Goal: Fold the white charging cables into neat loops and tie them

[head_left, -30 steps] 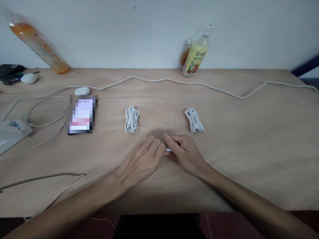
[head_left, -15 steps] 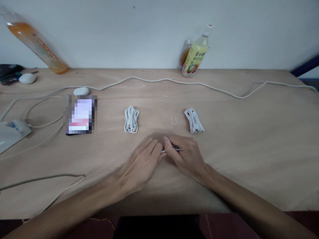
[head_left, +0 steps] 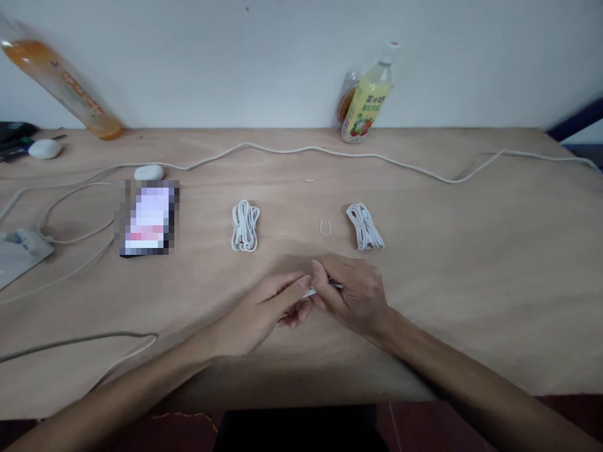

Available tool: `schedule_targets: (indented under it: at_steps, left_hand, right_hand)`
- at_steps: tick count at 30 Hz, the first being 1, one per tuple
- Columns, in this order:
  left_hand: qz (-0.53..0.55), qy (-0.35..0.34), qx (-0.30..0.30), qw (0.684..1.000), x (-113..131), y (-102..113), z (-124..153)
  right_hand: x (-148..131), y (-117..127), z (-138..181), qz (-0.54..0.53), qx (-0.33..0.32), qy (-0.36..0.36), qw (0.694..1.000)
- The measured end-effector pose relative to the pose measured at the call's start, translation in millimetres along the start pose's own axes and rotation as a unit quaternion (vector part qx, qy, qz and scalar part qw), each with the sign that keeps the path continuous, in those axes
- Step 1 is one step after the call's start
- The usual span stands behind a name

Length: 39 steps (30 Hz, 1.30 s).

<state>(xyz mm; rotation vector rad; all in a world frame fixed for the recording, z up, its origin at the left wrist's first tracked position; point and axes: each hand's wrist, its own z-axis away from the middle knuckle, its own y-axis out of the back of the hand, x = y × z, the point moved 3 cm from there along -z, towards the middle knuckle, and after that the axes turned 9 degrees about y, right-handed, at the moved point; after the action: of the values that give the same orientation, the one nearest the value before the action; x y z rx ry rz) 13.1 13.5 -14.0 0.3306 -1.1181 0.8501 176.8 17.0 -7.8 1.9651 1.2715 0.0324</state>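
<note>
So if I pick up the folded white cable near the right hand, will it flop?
That folded white cable probably flops, since it curves into narrow loops. It likely won't roll, being uneven rather than round.

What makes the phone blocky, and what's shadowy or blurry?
Head view: coarse squares cover most of the phone, hiding details; head view: soft shadow darkens the table beyond the left hand and right hand; head view: the white item they hold looks too small and soft to identify.
</note>
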Motion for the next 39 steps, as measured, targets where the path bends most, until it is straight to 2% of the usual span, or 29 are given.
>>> schedule_targets:
  at_steps: [3,5,7,12,19,25,28,39]
  left_hand:
    - [0.113,0.055,-0.082,0.989,-2,1,-2]
    - [0.156,0.094,-0.110,0.977,-1,2,-2]
    - [0.167,0.111,-0.127,0.971,0,3,-1]
    - [0.135,0.093,-0.158,0.974,4,4,1]
    - [0.153,0.136,-0.132,0.970,0,0,5]
    - [0.165,0.117,-0.154,0.967,-1,-3,3]
    - [0.157,0.100,-0.138,0.973,-1,-4,2]
    - [0.088,0.103,-0.086,0.987,-2,-4,8]
  right_hand:
    - [-1,1,-1,0.019,-0.008,0.036,0.999]
    - [-3,3,-1,0.024,-0.010,0.057,0.998]
    - [-4,4,-1,0.024,-0.008,0.070,0.997]
    - [-3,4,1,0.013,-0.027,0.087,0.996]
    - [0,2,0,-0.004,-0.028,0.080,0.996]
    - [2,3,-2,-0.015,-0.019,0.070,0.997]
    - [4,3,-1,-0.007,-0.026,0.069,0.997]
    - [6,3,-2,-0.023,-0.038,0.062,0.997]
